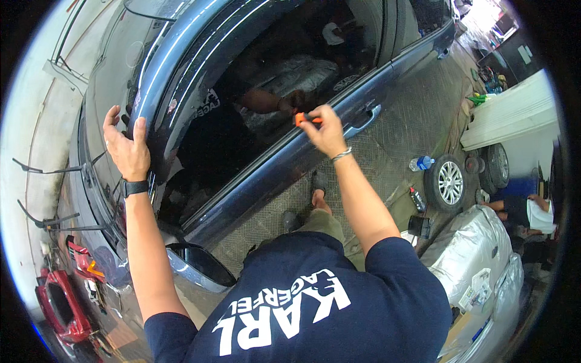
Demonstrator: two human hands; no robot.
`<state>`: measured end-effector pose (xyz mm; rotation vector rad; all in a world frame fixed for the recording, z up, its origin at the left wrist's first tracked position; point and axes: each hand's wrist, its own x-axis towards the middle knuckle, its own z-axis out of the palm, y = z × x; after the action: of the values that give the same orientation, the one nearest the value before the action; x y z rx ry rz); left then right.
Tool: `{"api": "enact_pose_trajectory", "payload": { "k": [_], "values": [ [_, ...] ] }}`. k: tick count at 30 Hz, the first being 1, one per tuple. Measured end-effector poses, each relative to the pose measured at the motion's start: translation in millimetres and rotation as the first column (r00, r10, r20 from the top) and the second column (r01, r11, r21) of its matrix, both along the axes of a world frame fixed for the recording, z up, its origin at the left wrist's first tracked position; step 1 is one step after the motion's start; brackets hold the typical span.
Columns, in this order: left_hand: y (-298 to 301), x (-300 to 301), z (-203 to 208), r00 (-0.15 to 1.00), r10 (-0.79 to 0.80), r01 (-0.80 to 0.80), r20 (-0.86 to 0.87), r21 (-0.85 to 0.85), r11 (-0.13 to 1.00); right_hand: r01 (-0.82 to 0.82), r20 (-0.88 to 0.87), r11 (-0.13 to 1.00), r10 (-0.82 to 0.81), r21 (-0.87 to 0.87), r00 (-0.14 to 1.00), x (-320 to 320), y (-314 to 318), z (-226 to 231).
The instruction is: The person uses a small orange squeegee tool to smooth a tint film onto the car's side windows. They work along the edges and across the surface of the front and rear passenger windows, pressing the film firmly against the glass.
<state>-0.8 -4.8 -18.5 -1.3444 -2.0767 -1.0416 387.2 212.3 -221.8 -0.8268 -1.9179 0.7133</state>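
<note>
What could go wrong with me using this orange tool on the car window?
The orange tool in your right hand might scratch the side window if grit sits under it. A slip could also mark the blue door just below. The bracelet on that wrist hangs close to the door and might scrape its paint.

The floor [396, 136] (partly grid-patterned) carries a spoked wheel [448, 184] — and a plastic bottle [422, 163].

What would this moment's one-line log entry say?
right hand: holds orange tool at side window | left hand: open, at car's blue front pillar
</note>
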Motion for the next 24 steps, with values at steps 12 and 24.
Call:
{"api": "enact_pose_trajectory", "payload": {
  "k": [12, 24],
  "values": [
    [-3, 1, 2, 0.999, 0.032, -0.032, 0.002, 0.021, 0.999, -0.019, -0.052, 1.000, 0.020, 0.012, 0.998, -26, -41, -16],
    [-2, -1, 2, 0.973, 0.232, -0.231, -0.008, -0.089, 0.969, -0.064, -0.055, 0.996, 0.067, 0.063, 0.996, -55, -79, -2]
  ]
}}
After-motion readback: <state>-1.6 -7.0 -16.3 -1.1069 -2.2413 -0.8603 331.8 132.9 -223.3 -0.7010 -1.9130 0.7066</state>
